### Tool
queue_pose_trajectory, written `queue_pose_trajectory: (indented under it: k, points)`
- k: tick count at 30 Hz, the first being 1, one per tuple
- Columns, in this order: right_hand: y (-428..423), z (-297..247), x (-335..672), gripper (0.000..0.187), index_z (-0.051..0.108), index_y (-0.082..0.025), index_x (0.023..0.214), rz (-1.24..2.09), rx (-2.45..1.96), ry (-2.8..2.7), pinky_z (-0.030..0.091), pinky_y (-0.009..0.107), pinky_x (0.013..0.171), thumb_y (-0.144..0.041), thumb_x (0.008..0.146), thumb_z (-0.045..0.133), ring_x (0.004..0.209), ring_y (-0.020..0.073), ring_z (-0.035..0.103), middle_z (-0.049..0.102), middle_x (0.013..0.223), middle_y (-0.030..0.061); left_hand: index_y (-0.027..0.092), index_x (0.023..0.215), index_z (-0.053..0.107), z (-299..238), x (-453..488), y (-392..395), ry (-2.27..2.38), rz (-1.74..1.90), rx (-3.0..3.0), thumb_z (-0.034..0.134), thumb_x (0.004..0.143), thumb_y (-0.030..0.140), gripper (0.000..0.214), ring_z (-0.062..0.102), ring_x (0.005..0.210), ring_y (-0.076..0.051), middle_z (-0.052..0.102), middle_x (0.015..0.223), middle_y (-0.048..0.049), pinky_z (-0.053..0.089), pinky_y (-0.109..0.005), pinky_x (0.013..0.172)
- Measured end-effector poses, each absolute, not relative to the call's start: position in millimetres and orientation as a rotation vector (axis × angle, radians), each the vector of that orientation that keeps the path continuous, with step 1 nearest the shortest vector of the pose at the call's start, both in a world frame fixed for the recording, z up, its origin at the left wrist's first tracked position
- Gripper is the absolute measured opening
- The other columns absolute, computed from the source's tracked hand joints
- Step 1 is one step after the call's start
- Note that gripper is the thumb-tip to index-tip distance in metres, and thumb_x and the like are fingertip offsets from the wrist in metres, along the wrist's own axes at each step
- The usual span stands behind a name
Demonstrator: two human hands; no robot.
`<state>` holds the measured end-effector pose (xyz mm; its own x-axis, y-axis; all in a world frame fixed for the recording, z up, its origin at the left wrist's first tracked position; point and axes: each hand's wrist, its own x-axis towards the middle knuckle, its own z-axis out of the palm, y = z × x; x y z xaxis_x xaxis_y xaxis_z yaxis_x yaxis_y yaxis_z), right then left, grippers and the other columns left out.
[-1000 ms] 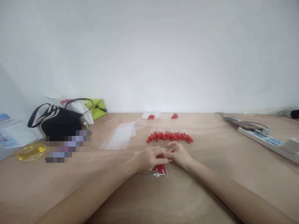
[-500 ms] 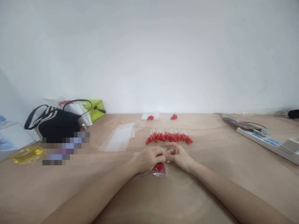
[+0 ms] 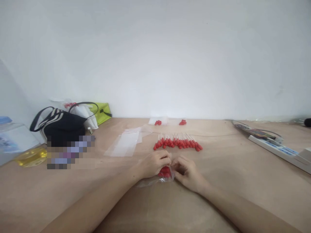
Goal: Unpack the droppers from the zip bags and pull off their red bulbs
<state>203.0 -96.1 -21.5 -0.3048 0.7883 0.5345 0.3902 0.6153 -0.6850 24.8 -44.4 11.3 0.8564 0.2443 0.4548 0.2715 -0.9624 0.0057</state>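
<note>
Near the front middle of the table lies a clear plastic bag (image 3: 162,179) with red-headed pieces (image 3: 165,171) inside it. My left hand (image 3: 155,163) is closed over its upper part, fingers bent round the plastic. At the bag's right edge, my right hand (image 3: 188,171) has its thumb and fingers curled in a pinch on the film. Just beyond my hands, a row of red-tipped sticks (image 3: 178,142) lies side by side, pale shafts pointing away from me. Several flat clear bags (image 3: 122,145) overlap to the left of the row.
Two bagged groups of red tips (image 3: 158,122) lie by the wall. At left are a black bag (image 3: 64,127), a lime-green bag (image 3: 103,113) and a bottle of yellow liquid (image 3: 31,157). A white power strip (image 3: 274,149) with cables runs along the right.
My right hand has moved slightly down and curled its fingers in at the bag's right edge. My left hand stays on the bag. The whole view has shifted a little.
</note>
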Motion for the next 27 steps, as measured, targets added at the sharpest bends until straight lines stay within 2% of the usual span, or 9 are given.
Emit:
queue_pose_trajectory:
  k: [4, 8, 13, 18, 22, 27]
  points:
    - [-94.2, -20.6, 206.2, 0.017, 0.06, -0.022, 0.085, 0.047, -0.812, -2.068, 0.041, 0.025, 0.064, -0.013, 0.08, 0.046, 0.073, 0.0126, 0.053, 0.059, 0.081, 0.0032, 0.015, 0.075, 0.054, 11.1, 23.8, -43.6, -0.412, -0.718, -2.991, 0.033, 0.085, 0.012, 0.024, 0.05, 0.071, -0.011, 0.054, 0.081, -0.0051, 0.041, -0.021, 0.068]
    - [-88.8, -18.6, 211.4, 0.021, 0.062, -0.023, 0.083, -0.319, -0.728, -2.142, 0.033, 0.028, 0.063, -0.012, 0.081, 0.044, 0.069, 0.0122, 0.05, 0.063, 0.075, 0.0009, 0.015, 0.08, 0.056, 11.6, 23.1, -42.9, -0.398, -0.7, -2.999, 0.034, 0.086, 0.013, 0.022, 0.053, 0.077, -0.012, 0.057, 0.09, -0.0059, 0.042, -0.023, 0.074]
    - [-89.6, -16.1, 211.6, 0.023, 0.058, -0.019, 0.075, -0.446, -0.732, -2.145, 0.03, 0.03, 0.068, -0.008, 0.08, 0.038, 0.067, 0.0118, 0.046, 0.062, 0.072, 0.0007, 0.014, 0.093, 0.057, 16.0, 24.2, -43.1, -0.307, -0.572, -2.953, 0.038, 0.086, 0.014, 0.02, 0.054, 0.085, -0.015, 0.06, 0.101, -0.0077, 0.043, -0.027, 0.077]
    - [-90.9, -17.9, 209.9, 0.023, 0.052, -0.018, 0.064, -0.519, -0.748, -2.175, 0.03, 0.029, 0.069, -0.007, 0.078, 0.037, 0.061, 0.0104, 0.043, 0.055, 0.062, -0.0005, 0.015, 0.079, 0.059, 15.7, 24.1, -43.3, -0.218, -0.514, -2.883, 0.037, 0.087, 0.011, 0.024, 0.055, 0.076, -0.013, 0.064, 0.089, -0.0062, 0.043, -0.026, 0.07]
    - [-91.3, -16.5, 209.3, 0.023, 0.051, -0.018, 0.064, -0.568, -0.755, -2.192, 0.029, 0.033, 0.079, -0.008, 0.079, 0.037, 0.06, 0.0098, 0.044, 0.054, 0.06, -0.0019, 0.016, 0.077, 0.058, 16.5, 23.0, -43.1, -0.131, -0.491, -2.864, 0.035, 0.088, 0.013, 0.026, 0.055, 0.092, -0.014, 0.063, 0.09, -0.0057, 0.043, -0.026, 0.075]
    - [-89.4, -9.1, 209.7, 0.03, 0.052, -0.02, 0.066, -0.607, -0.63, -2.281, 0.019, 0.039, 0.094, -0.008, 0.084, 0.031, 0.064, 0.008, 0.049, 0.056, 0.061, -0.0048, 0.015, 0.078, 0.055, 19.4, 23.2, -43.9, -0.079, -0.404, -2.932, 0.03, 0.089, 0.01, 0.029, 0.05, 0.106, -0.015, 0.062, 0.096, -0.0065, 0.044, -0.026, 0.083]
